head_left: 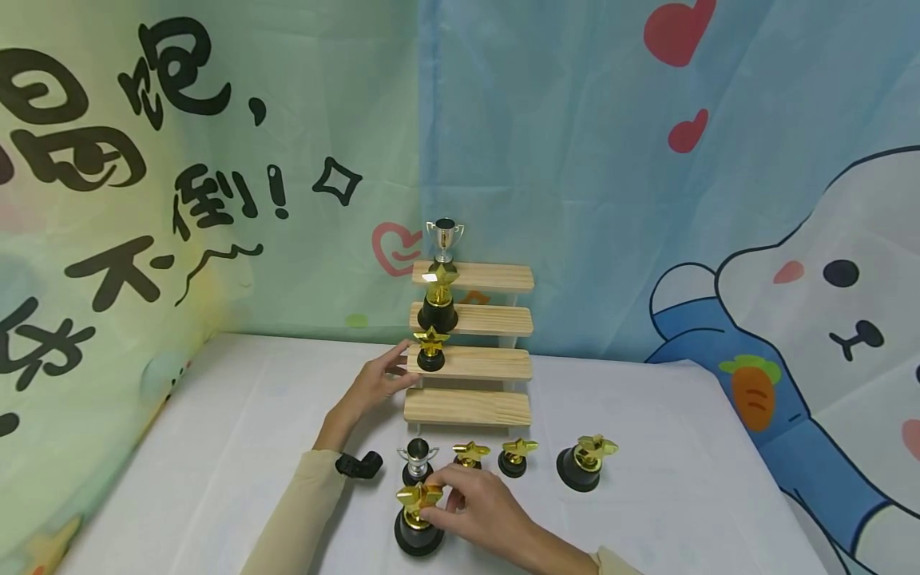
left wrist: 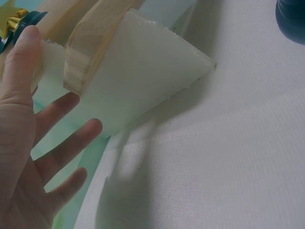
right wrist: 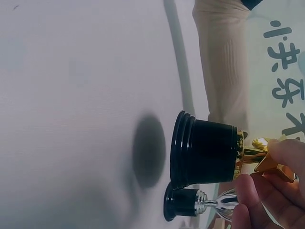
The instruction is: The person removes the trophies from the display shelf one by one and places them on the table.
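Observation:
My right hand (head_left: 480, 509) pinches a gold star trophy (head_left: 417, 531) by its star, near the front of the table. In the right wrist view its black base (right wrist: 205, 150) hangs a little above the cloth, apart from its shadow. My left hand (head_left: 379, 382) is at the left end of a wooden tiered stand (head_left: 470, 407), fingers spread. The left wrist view shows the thumb (left wrist: 24, 62) beside a small gold star trophy (head_left: 431, 351) on the second step up. Whether it touches is hard to tell. Above stand a larger gold star trophy (head_left: 438, 307) and a silver cup trophy (head_left: 445, 239).
On the white tablecloth (head_left: 647, 447) before the stand are a small silver cup trophy (head_left: 418, 459), two small gold star trophies, one in the middle (head_left: 470, 454) and another (head_left: 513, 459) right of it, and a larger gold star trophy (head_left: 580, 465). A printed curtain (head_left: 546, 200) hangs behind.

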`<control>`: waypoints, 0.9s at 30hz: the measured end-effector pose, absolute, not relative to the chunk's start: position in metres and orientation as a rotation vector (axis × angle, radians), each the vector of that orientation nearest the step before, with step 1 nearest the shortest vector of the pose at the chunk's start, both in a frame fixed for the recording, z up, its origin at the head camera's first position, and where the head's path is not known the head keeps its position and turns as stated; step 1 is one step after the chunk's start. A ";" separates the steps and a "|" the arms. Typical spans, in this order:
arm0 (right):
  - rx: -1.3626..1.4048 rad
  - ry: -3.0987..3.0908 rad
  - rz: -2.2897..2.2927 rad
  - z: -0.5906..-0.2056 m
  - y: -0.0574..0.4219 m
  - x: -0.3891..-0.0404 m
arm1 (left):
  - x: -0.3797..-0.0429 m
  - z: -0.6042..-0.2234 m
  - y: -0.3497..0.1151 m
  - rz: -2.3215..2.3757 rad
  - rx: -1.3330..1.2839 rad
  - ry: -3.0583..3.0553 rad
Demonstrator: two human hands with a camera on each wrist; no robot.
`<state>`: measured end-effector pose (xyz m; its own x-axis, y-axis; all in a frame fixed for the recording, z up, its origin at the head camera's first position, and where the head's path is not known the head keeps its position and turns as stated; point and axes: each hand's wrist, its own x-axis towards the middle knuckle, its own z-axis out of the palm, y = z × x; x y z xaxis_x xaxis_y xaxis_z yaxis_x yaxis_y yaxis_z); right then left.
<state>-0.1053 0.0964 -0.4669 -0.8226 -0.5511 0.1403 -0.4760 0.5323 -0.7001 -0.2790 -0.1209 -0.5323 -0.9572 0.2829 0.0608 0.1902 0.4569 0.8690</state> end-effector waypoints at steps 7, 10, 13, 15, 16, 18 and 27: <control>-0.888 2.675 -1.138 -0.470 0.096 -0.104 | -0.278 -0.532 -0.122 1.533 0.440 2.607; -0.893 2.684 -1.121 -0.472 0.096 -0.104 | -0.278 -0.531 -0.122 1.533 0.438 2.610; -0.886 2.687 -1.110 -0.473 0.096 -0.104 | -0.278 -0.532 -0.122 1.533 0.428 2.608; -0.878 2.686 -1.106 -0.475 0.096 -0.103 | -0.278 -0.532 -0.122 1.532 0.427 2.606; -0.876 2.686 -1.108 -0.475 0.096 -0.103 | -0.278 -0.532 -0.122 1.534 0.427 2.604; -0.875 2.685 -1.109 -0.477 0.096 -0.103 | -0.277 -0.532 -0.122 1.536 0.430 2.602; -0.870 2.696 -1.093 -0.481 0.095 -0.102 | -0.277 -0.531 -0.122 1.550 0.462 2.590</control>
<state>-0.1022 0.0952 -0.4807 -0.8306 -0.5453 0.1128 -0.4699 0.5779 -0.6672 -0.2774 -0.1222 -0.5309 -0.9504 0.3009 0.0782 0.2111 0.4400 0.8728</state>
